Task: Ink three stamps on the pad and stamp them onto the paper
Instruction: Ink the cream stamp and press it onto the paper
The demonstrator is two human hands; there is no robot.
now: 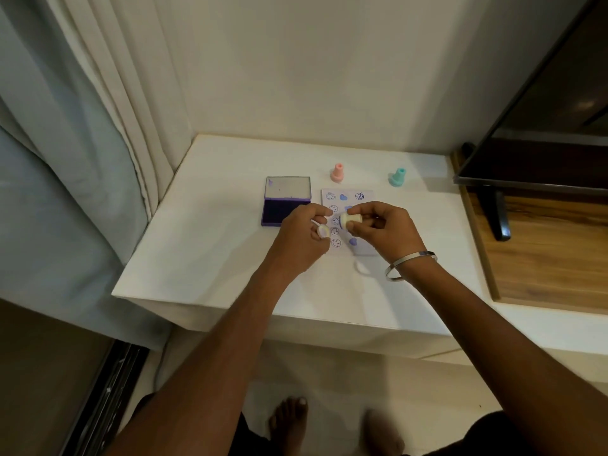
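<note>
My right hand (383, 230) grips a cream stamp (350, 220) on its side above the paper (365, 200), its face turned left. My left hand (304, 240) is just left of it and pinches a small cream cap (323, 231). The paper carries several blue smiley and heart prints. The open purple ink pad (282, 210) lies left of the paper, its lid standing up behind it. A pink stamp (338, 173) and a teal stamp (397, 177) stand upright behind the paper.
Everything sits on a white table (204, 251) against a wall. A dark screen on a stand (539, 153) rests on a wooden surface at the right. Curtains (75, 153) hang at the left. A small translucent cap (362, 268) lies near the paper's front edge.
</note>
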